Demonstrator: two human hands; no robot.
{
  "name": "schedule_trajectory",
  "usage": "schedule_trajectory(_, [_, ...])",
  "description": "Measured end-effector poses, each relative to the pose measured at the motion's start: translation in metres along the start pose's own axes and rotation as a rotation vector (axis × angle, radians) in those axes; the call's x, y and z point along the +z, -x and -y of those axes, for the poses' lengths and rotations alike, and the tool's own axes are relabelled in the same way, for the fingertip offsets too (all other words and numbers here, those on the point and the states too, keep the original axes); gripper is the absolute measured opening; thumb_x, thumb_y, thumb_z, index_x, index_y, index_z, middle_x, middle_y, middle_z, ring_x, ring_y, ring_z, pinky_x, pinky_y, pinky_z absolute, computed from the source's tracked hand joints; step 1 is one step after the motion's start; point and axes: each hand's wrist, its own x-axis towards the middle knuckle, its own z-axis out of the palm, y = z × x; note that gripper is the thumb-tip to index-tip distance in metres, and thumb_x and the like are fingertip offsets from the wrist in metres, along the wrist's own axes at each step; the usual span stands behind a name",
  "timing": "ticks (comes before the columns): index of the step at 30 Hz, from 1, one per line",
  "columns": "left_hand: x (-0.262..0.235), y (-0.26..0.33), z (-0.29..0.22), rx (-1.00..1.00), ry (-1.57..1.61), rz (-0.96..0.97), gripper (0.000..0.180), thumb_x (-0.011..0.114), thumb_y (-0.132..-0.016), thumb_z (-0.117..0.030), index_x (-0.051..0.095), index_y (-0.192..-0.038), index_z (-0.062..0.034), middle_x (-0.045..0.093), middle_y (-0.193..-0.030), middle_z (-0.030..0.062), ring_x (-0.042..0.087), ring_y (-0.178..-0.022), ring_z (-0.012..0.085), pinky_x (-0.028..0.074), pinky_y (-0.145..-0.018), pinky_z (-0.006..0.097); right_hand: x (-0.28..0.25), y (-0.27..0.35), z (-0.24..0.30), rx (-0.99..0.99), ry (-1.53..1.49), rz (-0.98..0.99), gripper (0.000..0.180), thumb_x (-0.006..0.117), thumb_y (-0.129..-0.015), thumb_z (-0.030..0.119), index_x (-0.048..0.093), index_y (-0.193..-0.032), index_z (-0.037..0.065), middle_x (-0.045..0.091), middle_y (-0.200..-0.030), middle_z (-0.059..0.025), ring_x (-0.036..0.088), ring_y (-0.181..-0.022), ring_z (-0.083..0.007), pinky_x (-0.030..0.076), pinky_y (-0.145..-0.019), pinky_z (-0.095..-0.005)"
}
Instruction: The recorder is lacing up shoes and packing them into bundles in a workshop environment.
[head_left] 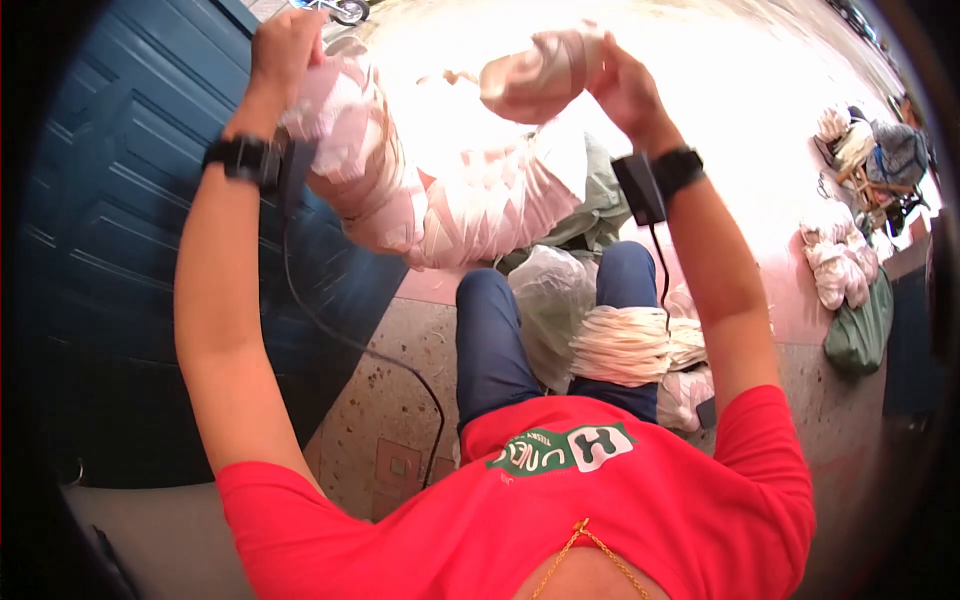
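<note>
- Right now we've got both hands raised overhead-forward, each closed on pale pink plastic wrapping.
- Left hand is fisted around the top of the pink bundle, a big bunched mass of pink-and-white plastic that hangs down from the grip toward our lap.
- Right hand is clamped on a rolled pink piece, held up and just right of the bundle; fingers wrap its right end.
- Whether the rolled piece joins the bundle we cannot tell; glare washes out the gap.
- Black wrist straps on both arms; a small black box hangs under the right wrist, another sits by the left wrist, each with a cable trailing down.
- Below the bundle: our knees in blue trousers, seated.
- Between and on the legs: a clear plastic bag and a stack of cream-coloured flat pieces on the right thigh.
- Behind the bundle, a grey-green sack.
- Left side: blue panelled door; speckled floor beneath.
- Far right, well apart: more pale bundles on a dark green bag.
</note>
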Motion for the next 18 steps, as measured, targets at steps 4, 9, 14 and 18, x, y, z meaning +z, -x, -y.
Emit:
schedule_trajectory(4, [0.001,0.077,0.028,0.162,-0.047,0.156,0.028,0.049,-0.079,-0.013,0.045,-0.054,-0.0036,0.046,-0.049,0.0012,0.043,-0.047,0.0085,0.035,-0.044,0.025,0.012,0.055,-0.053,0.121,-0.211,-0.192,0.037,0.031,-0.091,0.021,0.033,-0.126,0.008,0.046,-0.120,-0.0108,0.044,-0.110,-0.0242,0.030,-0.096,-0.0378])
schedule_trajectory(9, [0.046,0.202,0.123,-0.011,0.057,0.370,0.024,0.053,-0.072,-0.005,0.042,-0.051,-0.0027,0.043,-0.051,0.0059,0.041,-0.046,0.0115,0.034,-0.044,0.030,-0.014,0.122,-0.137,0.322,-0.275,-0.456,0.037,0.031,-0.090,0.020,0.036,-0.121,0.001,0.045,-0.120,-0.0118,0.044,-0.110,-0.0262,0.032,-0.096,-0.0397])
schedule_trajectory(14, [0.116,0.324,0.167,-0.353,0.124,0.408,0.026,0.052,-0.072,-0.017,0.050,-0.057,0.0032,0.048,-0.055,0.0217,0.050,-0.047,0.0268,0.038,-0.048,0.038,-0.050,0.185,-0.190,0.436,-0.292,-0.575,0.037,0.033,-0.090,0.021,0.036,-0.121,-0.001,0.045,-0.120,-0.0146,0.044,-0.110,-0.0259,0.032,-0.096,-0.0384])
schedule_trajectory(18, [0.130,0.350,0.188,-0.495,0.263,0.472,0.028,0.052,-0.074,-0.020,0.050,-0.060,0.0039,0.049,-0.058,0.0228,0.051,-0.051,0.0321,0.038,-0.049,0.040,-0.054,0.194,-0.191,0.525,-0.210,-0.692,0.039,0.033,-0.090,0.021,0.036,-0.120,-0.004,0.046,-0.120,-0.0142,0.046,-0.109,-0.0259,0.034,-0.095,-0.0379])
